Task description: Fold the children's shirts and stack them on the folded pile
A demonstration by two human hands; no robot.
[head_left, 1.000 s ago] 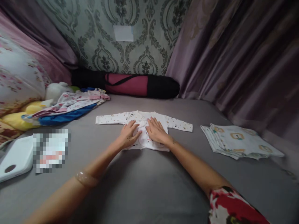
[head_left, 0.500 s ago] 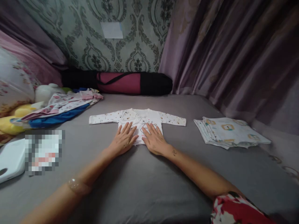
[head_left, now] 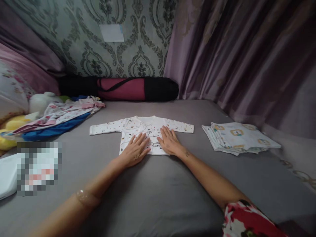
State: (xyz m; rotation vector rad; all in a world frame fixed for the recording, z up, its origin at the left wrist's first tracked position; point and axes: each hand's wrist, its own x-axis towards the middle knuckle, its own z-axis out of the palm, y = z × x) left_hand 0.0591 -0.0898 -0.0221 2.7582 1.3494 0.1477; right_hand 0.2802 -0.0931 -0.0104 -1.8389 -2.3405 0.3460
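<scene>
A small white baby shirt lies spread flat, both long sleeves stretched out to the sides. It has a dotted print on the sleeves and a cartoon bear outline with lettering on the front. My left hand rests flat on the lower left of the shirt, fingers apart. Flat on its right side lies my right hand, fingers extended toward the collar. The bear print shows between the two hands, and parts of the hem are hidden under them.
A folded stack of printed white cloths sits on the grey bedsheet at right. On the left are piled clothes, a yellow plush toy, a white object and a blurred-out item. A black and maroon bag lies along the wall.
My right hand has slid outward and slightly up across the shirt, uncovering more of the bear print and lettering. My left hand stays on the shirt's lower part. The view has shifted slightly.
</scene>
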